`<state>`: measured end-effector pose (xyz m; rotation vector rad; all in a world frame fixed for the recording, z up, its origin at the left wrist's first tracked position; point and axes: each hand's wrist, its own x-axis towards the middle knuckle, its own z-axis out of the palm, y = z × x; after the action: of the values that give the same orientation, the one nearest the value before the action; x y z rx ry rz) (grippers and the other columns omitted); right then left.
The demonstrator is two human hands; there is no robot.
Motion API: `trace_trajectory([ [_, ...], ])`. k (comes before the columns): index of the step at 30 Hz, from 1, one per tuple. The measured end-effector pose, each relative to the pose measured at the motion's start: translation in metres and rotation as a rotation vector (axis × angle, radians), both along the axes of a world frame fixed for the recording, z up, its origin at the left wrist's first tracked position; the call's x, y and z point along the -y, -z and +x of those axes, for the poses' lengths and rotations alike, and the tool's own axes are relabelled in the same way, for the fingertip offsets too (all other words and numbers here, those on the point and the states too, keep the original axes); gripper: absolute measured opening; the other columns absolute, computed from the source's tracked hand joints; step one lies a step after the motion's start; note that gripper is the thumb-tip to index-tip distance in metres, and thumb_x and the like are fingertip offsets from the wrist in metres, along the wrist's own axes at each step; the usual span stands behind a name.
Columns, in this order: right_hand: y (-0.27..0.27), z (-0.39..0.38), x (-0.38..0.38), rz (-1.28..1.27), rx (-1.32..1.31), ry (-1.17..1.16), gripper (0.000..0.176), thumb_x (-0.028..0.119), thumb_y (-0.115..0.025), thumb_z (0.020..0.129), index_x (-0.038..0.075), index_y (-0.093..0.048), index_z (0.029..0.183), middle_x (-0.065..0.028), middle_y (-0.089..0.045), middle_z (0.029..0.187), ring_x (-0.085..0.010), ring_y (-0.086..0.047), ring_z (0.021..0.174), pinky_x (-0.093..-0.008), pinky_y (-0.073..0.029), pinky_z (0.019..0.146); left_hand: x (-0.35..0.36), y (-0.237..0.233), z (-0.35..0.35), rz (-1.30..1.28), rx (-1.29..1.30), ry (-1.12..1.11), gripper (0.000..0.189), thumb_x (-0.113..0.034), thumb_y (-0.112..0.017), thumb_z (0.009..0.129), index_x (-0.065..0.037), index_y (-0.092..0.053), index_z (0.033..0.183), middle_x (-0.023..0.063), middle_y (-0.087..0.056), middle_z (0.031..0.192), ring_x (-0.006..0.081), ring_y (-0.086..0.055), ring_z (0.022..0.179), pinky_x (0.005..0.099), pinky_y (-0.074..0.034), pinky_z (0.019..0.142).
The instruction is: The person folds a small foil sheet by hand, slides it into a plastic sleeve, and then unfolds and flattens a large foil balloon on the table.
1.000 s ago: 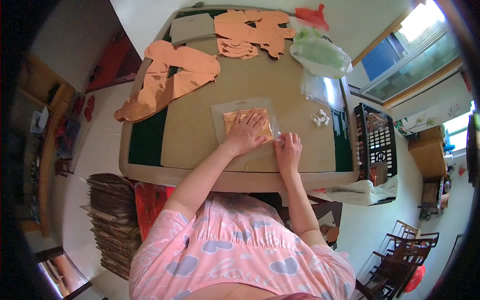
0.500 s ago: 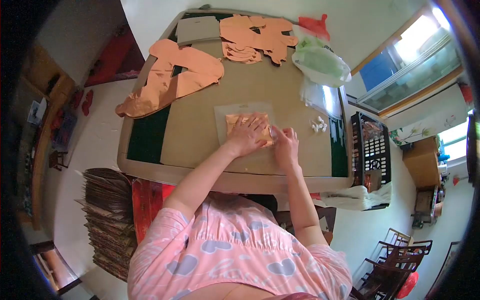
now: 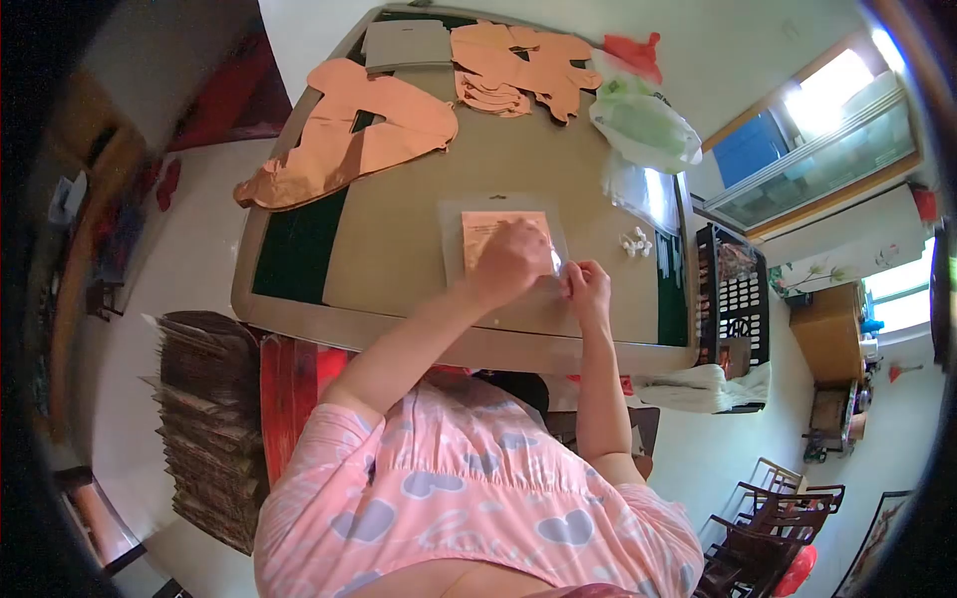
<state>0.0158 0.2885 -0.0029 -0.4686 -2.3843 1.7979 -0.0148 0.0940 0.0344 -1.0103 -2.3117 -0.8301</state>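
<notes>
A folded copper-coloured foil piece (image 3: pixel 482 227) lies in a clear plastic bag (image 3: pixel 497 203) on the table's brown board. My left hand (image 3: pixel 513 261) is over the foil's right part, its fingers curled and blurred, so what they hold cannot be made out. At the bag's lower right side, my right hand (image 3: pixel 586 286) has its fingers pinched together at the bag's edge. The small part between those fingertips is hard to see.
Flat copper foil shapes (image 3: pixel 344 140) and a grey stack (image 3: pixel 408 46) lie at the back. On the right are a green-and-white plastic bag (image 3: pixel 646 130), clear bags (image 3: pixel 643 191), small white pieces (image 3: pixel 635 241) and a black crate (image 3: pixel 733 294). Cardboard (image 3: pixel 204 429) is stacked lower left.
My left hand has lifted from lying flat on the foil and curled its fingers, moving towards the right. My right hand stays by the bag's side. The whole view has shifted slightly.
</notes>
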Motion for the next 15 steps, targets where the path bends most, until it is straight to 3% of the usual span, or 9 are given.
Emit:
trace_trajectory([
  [2, -0.008, 0.005, 0.009, 0.045, 0.017, 0.019, 0.016, 0.014, -0.062, 0.091, -0.002, -0.06, 0.088, -0.0061, -0.06, 0.062, -0.0084, -0.053, 0.05, -0.0252, -0.041, 0.041, -0.016, -0.001, 0.021, -0.131, 0.035, -0.019, 0.011, -0.017, -0.066, 0.071, -0.007, -0.064, 0.074, 0.0079, -0.061, 0.087, 0.0241, -0.055, 0.094, 0.0383, -0.045, 0.087],
  [5, -0.017, 0.013, 0.023, 0.124, -0.045, 0.02, 0.016, 0.014, -0.061, 0.091, -0.002, -0.059, 0.089, -0.0074, -0.062, 0.064, -0.0087, -0.055, 0.052, -0.0258, -0.042, 0.042, -0.027, 0.011, 0.034, -0.038, 0.029, 0.02, 0.009, -0.016, -0.065, 0.07, -0.007, -0.064, 0.073, 0.0055, -0.059, 0.079, 0.0229, -0.055, 0.087, 0.037, -0.047, 0.08],
  [9, -0.017, 0.025, 0.034, 0.188, -0.048, 0.053, 0.013, 0.012, -0.06, 0.091, -0.001, -0.058, 0.089, -0.009, -0.063, 0.064, -0.0124, -0.057, 0.056, -0.0295, -0.046, 0.05, -0.038, 0.021, 0.04, -0.009, 0.094, -0.093, 0.008, -0.013, -0.06, 0.072, -0.006, -0.064, 0.073, 0.0055, -0.06, 0.078, 0.0222, -0.055, 0.089, 0.0359, -0.047, 0.078],
  [12, 0.009, 0.028, 0.03, 0.339, -0.202, 0.079, 0.012, 0.011, -0.06, 0.09, -0.001, -0.059, 0.09, -0.0141, -0.065, 0.07, -0.0186, -0.061, 0.062, -0.0342, -0.048, 0.057, -0.04, 0.019, 0.043, -0.197, -0.056, -0.069, 0.009, -0.013, -0.057, 0.074, -0.007, -0.064, 0.075, 0.0059, -0.06, 0.08, 0.0213, -0.056, 0.089, 0.0344, -0.046, 0.077],
  [15, 0.015, 0.03, 0.025, 0.357, -0.109, 0.067, 0.012, 0.011, -0.059, 0.09, -0.001, -0.059, 0.091, -0.0171, -0.067, 0.076, -0.0231, -0.065, 0.07, -0.0373, -0.049, 0.062, -0.042, 0.024, 0.045, -0.244, -0.103, -0.064, 0.01, -0.014, -0.056, 0.076, -0.007, -0.063, 0.077, 0.006, -0.06, 0.083, 0.0208, -0.056, 0.089, 0.0336, -0.045, 0.077],
])
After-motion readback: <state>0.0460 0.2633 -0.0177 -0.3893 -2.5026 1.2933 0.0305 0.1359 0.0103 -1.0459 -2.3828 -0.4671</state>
